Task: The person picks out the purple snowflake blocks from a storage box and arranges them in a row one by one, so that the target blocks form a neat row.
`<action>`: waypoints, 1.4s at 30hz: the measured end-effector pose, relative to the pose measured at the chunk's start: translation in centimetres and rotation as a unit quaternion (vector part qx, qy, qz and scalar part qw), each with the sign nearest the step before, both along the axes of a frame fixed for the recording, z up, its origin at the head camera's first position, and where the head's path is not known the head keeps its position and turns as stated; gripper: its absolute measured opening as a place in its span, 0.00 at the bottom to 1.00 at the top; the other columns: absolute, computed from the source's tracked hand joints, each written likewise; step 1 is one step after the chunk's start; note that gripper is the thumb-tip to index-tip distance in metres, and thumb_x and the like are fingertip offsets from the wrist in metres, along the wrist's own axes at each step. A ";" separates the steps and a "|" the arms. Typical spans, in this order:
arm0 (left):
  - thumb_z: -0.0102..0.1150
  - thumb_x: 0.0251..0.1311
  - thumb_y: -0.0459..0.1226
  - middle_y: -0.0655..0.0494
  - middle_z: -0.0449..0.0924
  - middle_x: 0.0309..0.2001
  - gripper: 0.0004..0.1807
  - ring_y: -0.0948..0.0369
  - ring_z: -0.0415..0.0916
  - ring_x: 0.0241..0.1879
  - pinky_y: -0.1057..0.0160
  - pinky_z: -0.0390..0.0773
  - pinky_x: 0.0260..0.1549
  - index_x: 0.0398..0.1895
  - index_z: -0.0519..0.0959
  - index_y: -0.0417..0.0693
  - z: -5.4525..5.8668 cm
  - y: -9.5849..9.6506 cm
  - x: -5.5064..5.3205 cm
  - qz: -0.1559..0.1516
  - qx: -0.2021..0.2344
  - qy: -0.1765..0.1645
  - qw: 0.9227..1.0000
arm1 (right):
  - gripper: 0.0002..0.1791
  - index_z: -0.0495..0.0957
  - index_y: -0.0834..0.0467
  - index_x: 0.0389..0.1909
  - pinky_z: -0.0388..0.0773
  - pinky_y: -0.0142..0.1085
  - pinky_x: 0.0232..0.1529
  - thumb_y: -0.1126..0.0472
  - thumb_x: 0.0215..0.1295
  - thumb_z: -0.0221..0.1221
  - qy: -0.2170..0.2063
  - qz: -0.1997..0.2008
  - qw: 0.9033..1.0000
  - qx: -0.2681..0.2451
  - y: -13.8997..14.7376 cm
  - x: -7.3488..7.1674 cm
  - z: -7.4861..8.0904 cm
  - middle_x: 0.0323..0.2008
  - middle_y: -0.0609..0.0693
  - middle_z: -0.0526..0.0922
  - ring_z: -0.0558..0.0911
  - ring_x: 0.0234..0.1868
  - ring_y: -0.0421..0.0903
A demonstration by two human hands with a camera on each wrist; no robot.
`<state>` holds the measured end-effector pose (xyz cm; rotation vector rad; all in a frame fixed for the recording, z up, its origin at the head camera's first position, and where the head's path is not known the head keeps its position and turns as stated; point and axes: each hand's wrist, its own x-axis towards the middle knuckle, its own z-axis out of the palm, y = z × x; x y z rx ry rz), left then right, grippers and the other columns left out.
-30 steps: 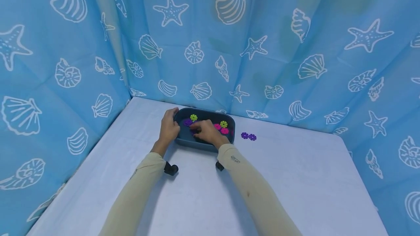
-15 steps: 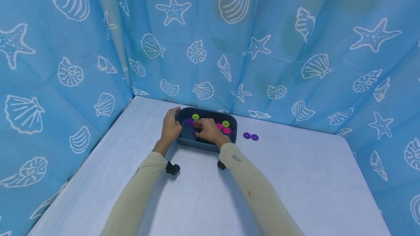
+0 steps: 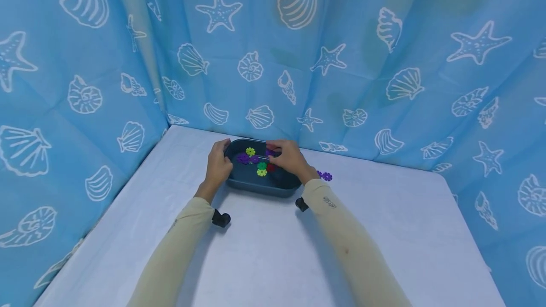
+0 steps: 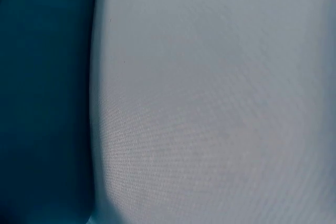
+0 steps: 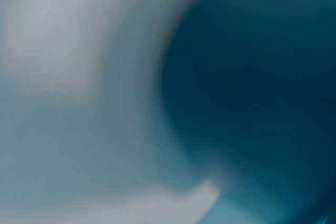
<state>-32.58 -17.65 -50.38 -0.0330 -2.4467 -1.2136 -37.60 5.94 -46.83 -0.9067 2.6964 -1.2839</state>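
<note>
My left hand (image 3: 218, 165) grips the left end of a dark blue oval tub (image 3: 260, 187), thumb toward the inside. Over the tub's right part, my right hand (image 3: 291, 158) has its fingers and thumb bent around a small purple flower-shaped piece (image 3: 269, 152), partly hidden by the fingers. In the tub lie purple flower-shaped pieces (image 3: 243, 158), a yellow-green one (image 3: 250, 151), a green one (image 3: 261, 166), another yellow-green one (image 3: 261, 173) and a red one (image 3: 271, 167). The right hand covers part of the tub's contents. In the left wrist view, only the tub's wall (image 4: 44, 98) and tablecloth show.
Two joined purple pieces (image 3: 326, 176) lie on the white tablecloth (image 3: 384, 231) right of the tub, partly behind the right wrist. A blue seashell-print curtain (image 3: 273, 60) stands close behind the tub and along the sides. Black wrist mounts (image 3: 221, 218) sit under the wrists.
My right hand has risen from the tub's middle toward its right side. Green, red and yellow-green pieces now show where it was; the pink ones are hidden. The left hand keeps its hold.
</note>
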 end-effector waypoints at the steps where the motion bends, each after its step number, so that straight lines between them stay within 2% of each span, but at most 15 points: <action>1: 0.43 0.52 0.16 0.40 0.69 0.61 0.32 0.48 0.66 0.64 0.54 0.65 0.67 0.64 0.67 0.33 0.0 0.0 0.0 0.000 -0.001 0.001 1.000 | 0.24 0.77 0.64 0.58 0.79 0.40 0.55 0.65 0.59 0.65 0.001 -0.009 1.000 0.007 0.8 -0.1 0.4 0.53 0.56 0.82 0.81 0.53 0.51; 5: 0.43 0.53 0.16 0.40 0.69 0.61 0.32 0.49 0.66 0.65 0.54 0.65 0.67 0.64 0.67 0.34 0.2 0.1 0.0 -0.002 -0.004 -0.005 1.000 | 0.26 0.75 0.61 0.61 0.79 0.45 0.56 0.64 0.61 0.65 -0.007 -0.050 0.998 0.027 4.7 -0.3 1.6 0.56 0.55 0.80 0.80 0.56 0.52; 10: 0.43 0.53 0.16 0.40 0.69 0.61 0.32 0.49 0.65 0.65 0.54 0.64 0.67 0.65 0.67 0.34 0.4 0.2 0.3 -0.003 -0.001 -0.014 1.000 | 0.28 0.73 0.58 0.64 0.78 0.47 0.57 0.62 0.62 0.64 -0.046 -0.116 0.990 0.057 10.3 0.1 1.7 0.59 0.54 0.77 0.76 0.60 0.53; 15: 0.41 0.52 0.16 0.39 0.69 0.61 0.32 0.48 0.66 0.64 0.53 0.66 0.67 0.64 0.67 0.33 0.3 0.1 0.3 -0.005 0.000 -0.006 1.000 | 0.28 0.72 0.58 0.64 0.76 0.50 0.59 0.62 0.62 0.64 -0.088 -0.172 0.976 0.102 15.0 1.1 0.5 0.60 0.55 0.76 0.74 0.61 0.56; 20: 0.41 0.52 0.16 0.39 0.69 0.61 0.32 0.48 0.66 0.64 0.53 0.65 0.67 0.64 0.67 0.33 0.2 -0.1 0.4 -0.008 -0.001 -0.005 1.000 | 0.26 0.75 0.60 0.61 0.75 0.51 0.60 0.63 0.61 0.65 -0.116 -0.195 0.966 0.125 18.0 2.0 -1.2 0.58 0.58 0.78 0.75 0.60 0.58; 27: 0.42 0.53 0.16 0.39 0.68 0.61 0.31 0.48 0.65 0.65 0.53 0.65 0.67 0.64 0.66 0.33 0.4 0.2 0.3 -0.008 -0.001 -0.009 1.000 | 0.27 0.75 0.59 0.61 0.76 0.50 0.59 0.64 0.59 0.66 -0.125 -0.195 0.964 0.132 19.2 2.7 -2.9 0.57 0.58 0.78 0.76 0.59 0.57; 42: 0.43 0.55 0.17 0.40 0.68 0.62 0.30 0.49 0.64 0.66 0.53 0.63 0.68 0.65 0.66 0.34 0.3 0.2 0.3 -0.004 -0.003 -0.017 1.000 | 0.27 0.76 0.58 0.61 0.75 0.50 0.60 0.63 0.59 0.66 -0.117 -0.192 0.965 0.138 18.9 2.9 -3.7 0.55 0.56 0.80 0.77 0.58 0.56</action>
